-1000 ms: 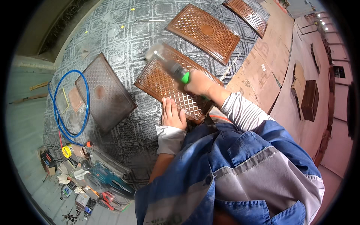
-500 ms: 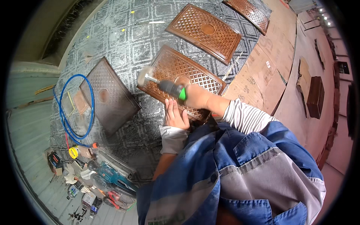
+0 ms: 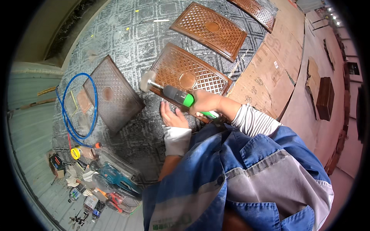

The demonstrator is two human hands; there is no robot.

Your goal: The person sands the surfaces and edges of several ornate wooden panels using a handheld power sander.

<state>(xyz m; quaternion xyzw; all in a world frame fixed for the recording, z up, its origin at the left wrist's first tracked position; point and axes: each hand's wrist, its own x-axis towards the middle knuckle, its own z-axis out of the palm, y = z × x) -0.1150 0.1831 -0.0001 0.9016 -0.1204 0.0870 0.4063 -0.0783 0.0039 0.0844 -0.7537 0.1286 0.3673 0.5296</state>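
Note:
My right hand [image 3: 206,102] is wrapped round a green and black cordless drill [image 3: 178,94]. A round, pale buffing head [image 3: 147,81], blurred by motion, sits on the drill's metal shaft at the left corner of a brown wooden panel [image 3: 192,61]. Raised diamonds and a central oval pattern this panel, which lies on the patterned carpet, part of it glossy and part dull. Beside the panel's near edge is my left hand [image 3: 175,116], fingers stretched out and holding nothing; whether its fingertips touch the edge I cannot tell.
Glossy brown panels [image 3: 210,27] lie farther off; a dull, dusty panel [image 3: 111,94] is at left. Near it are a coiled blue hose [image 3: 95,111], a teal power tool [image 3: 117,178] and a yellow tape roll [image 3: 75,153]. Cardboard [image 3: 266,77] covers the right side.
My left hand has slid off the panel's near edge, down and left. The drill's buffing head has shifted slightly toward the panel's left corner, with my right hand still gripping the drill.

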